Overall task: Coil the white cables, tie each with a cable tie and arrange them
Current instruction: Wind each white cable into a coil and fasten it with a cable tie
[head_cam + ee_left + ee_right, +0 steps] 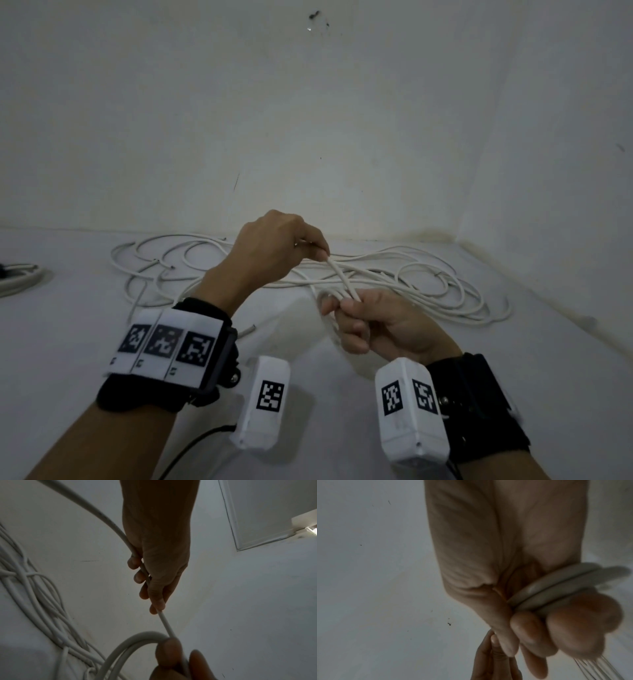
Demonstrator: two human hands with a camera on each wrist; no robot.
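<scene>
A loose tangle of white cables [428, 284] sprawls over the white surface in front of the wall. My left hand [323, 255] pinches one strand [340, 275] that runs down to my right hand [339, 310], just below it. The right hand grips a small coil of loops. In the left wrist view the strand [166, 623] passes through my curled left hand [152, 601] and joins the loop [137, 637] under the right thumb. In the right wrist view two turns of cable [556, 586] lie across my right hand [530, 628]. No cable tie is visible.
More loose cable [164, 260] lies left of my hands. A separate cable bundle [17, 277] sits at the far left edge, and a short cut end [247, 330] lies near my left wrist. The wall [308, 137] stands close behind, with a corner at the right.
</scene>
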